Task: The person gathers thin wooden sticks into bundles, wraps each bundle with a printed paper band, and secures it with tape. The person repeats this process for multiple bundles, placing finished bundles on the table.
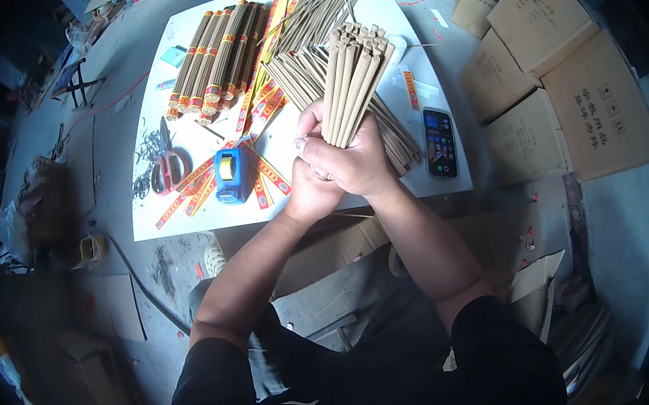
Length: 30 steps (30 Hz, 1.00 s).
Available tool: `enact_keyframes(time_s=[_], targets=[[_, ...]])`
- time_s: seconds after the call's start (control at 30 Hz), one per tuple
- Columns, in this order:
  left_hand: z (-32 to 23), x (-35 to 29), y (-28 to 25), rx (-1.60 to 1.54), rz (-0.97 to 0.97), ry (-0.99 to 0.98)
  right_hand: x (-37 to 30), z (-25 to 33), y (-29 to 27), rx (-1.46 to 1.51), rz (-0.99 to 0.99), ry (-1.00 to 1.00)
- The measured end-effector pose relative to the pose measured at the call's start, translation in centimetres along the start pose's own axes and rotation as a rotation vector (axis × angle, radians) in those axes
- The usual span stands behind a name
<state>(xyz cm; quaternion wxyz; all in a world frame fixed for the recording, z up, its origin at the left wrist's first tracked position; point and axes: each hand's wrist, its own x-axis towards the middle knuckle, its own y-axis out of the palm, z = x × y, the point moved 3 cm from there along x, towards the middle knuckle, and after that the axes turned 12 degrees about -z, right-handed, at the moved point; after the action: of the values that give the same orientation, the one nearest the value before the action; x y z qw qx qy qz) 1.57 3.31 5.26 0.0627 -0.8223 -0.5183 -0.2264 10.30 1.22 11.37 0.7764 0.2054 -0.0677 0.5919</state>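
Observation:
Both my hands are wrapped round a thick bundle of brown incense sticks (pixel 352 83), held up off the table with its ends fanned slightly apart. My right hand (pixel 351 157) grips the lower part, its thumb across the front. My left hand (pixel 312 168) closes in from the other side, its fingers partly hidden behind the sticks. Under and behind the bundle lie loose incense sticks (pixel 297 76). Red and yellow paper strips (pixel 267 173) spread to the left of my hands, beside a blue tape dispenser (pixel 230 182) with a yellow roll. Scissors (pixel 170 163) lie further left.
Banded incense bundles (pixel 220 52) are stacked at the table's back left. A phone (pixel 439 143) with a lit screen lies near the right edge of the white table (pixel 279 215). Cardboard boxes (pixel 592 99) stand right of it. Dark scraps (pixel 147 161) lie by the scissors.

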Motion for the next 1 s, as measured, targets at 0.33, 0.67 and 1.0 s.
enact_keyframes(time_s=[0.33, 0.67, 1.0], targets=[[-2.1, -0.8, 0.4, 0.137, 0.065, -0.227, 0.7, 2.3, -2.2, 0.313, 0.194, 0.189], [1.5, -2.1, 0.1, 0.270, -0.219, -0.084, -0.1, 2.3, 0.5, -0.074, -0.186, 0.043], [-1.6, -0.9, 1.1, 0.575, -0.134, -0.112, 0.6, 4.4, -2.1, 0.206, -0.196, -0.003]])
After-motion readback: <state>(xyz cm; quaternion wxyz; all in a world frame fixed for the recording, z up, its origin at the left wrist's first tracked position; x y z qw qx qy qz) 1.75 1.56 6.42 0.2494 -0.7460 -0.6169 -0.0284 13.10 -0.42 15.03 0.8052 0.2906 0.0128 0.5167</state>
